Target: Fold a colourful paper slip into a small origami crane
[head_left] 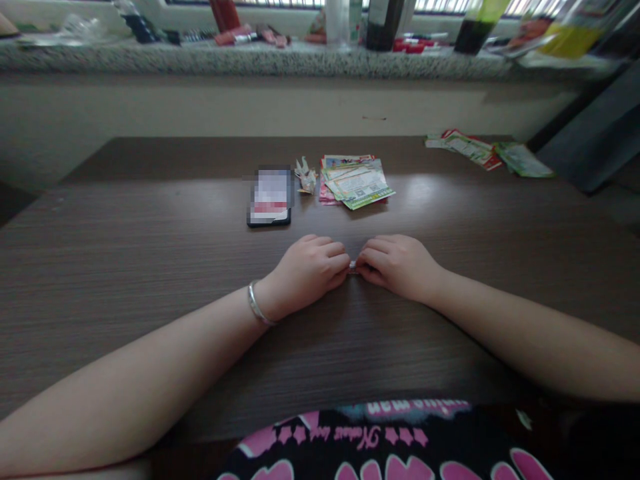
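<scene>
My left hand [316,270] and my right hand [397,265] meet over the middle of the table, fingers curled and pinched. Between their fingertips a sliver of a small whitish piece [353,267] shows, seemingly folded paper; most of it is hidden by the fingers. Just beyond the hands lies a stack of printed paper leaflets [356,180], loosely fanned. Left of that stack sits a small folded paper figure [305,176] with pointed tips. A phone [270,197] with a lit, blurred-out screen lies beside the figure, farther left.
The brown wooden table [125,247] runs back to a wall. More printed paper strips [470,148] lie at its far right corner. Above, a granite windowsill [200,61] carries bottles, pens and other clutter. A silver bangle [257,303] circles my left wrist.
</scene>
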{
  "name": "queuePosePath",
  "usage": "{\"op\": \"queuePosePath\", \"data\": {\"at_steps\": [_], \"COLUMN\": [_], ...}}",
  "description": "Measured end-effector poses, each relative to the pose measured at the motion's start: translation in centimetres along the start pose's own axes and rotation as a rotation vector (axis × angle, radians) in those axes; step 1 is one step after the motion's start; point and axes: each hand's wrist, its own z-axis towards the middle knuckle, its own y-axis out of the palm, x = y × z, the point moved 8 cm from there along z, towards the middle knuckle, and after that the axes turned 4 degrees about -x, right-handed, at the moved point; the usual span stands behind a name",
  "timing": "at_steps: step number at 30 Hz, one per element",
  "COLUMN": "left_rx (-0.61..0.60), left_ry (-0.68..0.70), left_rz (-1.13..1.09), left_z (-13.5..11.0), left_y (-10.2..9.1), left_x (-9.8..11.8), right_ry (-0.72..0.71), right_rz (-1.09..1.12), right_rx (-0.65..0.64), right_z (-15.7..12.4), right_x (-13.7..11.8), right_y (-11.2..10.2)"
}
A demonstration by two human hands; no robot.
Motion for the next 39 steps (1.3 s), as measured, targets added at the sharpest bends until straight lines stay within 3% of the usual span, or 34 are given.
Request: {"op": "queuePosePath", "data": {"at_steps": [16, 39], "left_rx": [-0.071, -0.059], "left_ry": [-0.032, -0.021], "left_rz": [-0.007, 0.011], "left_z": [-0.3, -0.5], "left_y": [0.2, 0.0], "left_x": [-0.3, -0.1], "right_ry": [0.051, 0.045], "right_rz": [-0.041, -0.066], "right_rx": [-0.075, -0.124], "right_z": [0.1, -0.6], "right_x": [0.7, 1.0], "right_y": [-0.1, -0.8]}}
